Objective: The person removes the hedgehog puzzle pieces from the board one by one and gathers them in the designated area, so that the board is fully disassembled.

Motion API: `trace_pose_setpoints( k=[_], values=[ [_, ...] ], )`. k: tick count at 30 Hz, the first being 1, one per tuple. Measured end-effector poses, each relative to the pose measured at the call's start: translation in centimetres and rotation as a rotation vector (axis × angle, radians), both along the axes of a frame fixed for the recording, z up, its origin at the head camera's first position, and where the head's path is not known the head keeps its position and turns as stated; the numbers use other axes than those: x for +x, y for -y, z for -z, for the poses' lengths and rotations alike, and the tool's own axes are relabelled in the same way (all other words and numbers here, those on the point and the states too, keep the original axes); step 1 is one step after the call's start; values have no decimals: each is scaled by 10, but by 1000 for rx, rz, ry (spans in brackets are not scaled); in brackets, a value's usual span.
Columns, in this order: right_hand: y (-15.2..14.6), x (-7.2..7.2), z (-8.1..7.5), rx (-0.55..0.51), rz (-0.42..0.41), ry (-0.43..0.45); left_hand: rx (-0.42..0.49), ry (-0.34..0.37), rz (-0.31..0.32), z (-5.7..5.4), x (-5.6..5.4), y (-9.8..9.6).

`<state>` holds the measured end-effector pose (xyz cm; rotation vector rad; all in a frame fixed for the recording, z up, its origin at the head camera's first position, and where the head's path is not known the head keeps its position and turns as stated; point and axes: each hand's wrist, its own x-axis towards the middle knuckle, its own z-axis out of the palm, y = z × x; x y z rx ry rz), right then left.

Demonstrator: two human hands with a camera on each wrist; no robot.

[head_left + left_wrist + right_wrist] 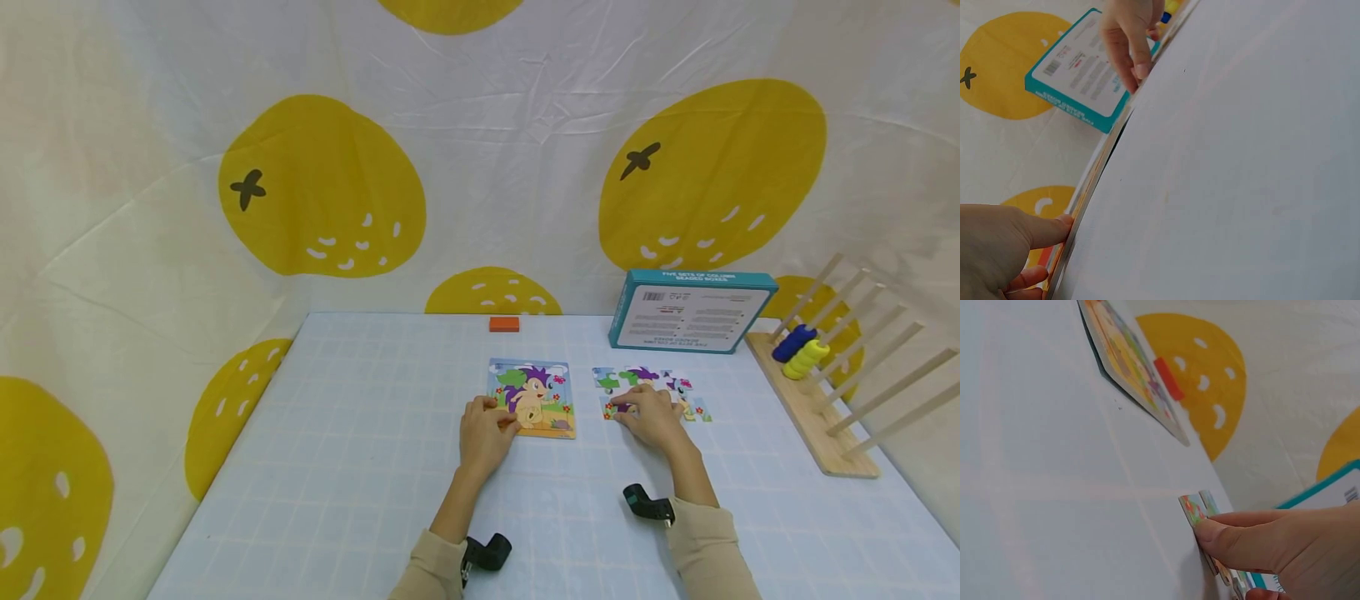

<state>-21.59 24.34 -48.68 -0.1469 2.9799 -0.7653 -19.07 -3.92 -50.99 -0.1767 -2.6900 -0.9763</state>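
A square hedgehog picture puzzle board (540,392) lies flat on the table. My left hand (483,435) holds it at its lower left edge, thumb and fingertips against the rim; in the left wrist view the thumb (1050,230) presses along that edge. To the right, several loose puzzle pieces (701,410) lie close together in rows. Over them is my right hand (651,415), its thumb and index finger pinching a piece with a red flower (1192,506) at the lower left of the group. The palm and fingers hide part of the other pieces.
A teal and white box (690,312) stands behind the pieces. At the right is a wooden rack (817,417) with upright pegs, carrying blue beads (793,342) and yellow beads (806,360). An orange block (504,324) sits at the table's back edge.
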Motion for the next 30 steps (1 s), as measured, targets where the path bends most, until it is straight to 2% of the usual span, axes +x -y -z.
trace_pose_setpoints(
  k=[17, 21, 26, 30],
  values=[
    [1, 2, -4, 0, 1, 17, -5, -9, -2, -1, 0, 0],
    [0, 1, -7, -41, -6, -56, -4, -8, -3, 0, 0, 0],
    [8, 0, -7, -182, -66, -206, 4, 1, -11, 0, 0, 0],
    [26, 0, -4, -259, -87, -208, 8, 3, -7, 0, 0, -1]
  ],
)
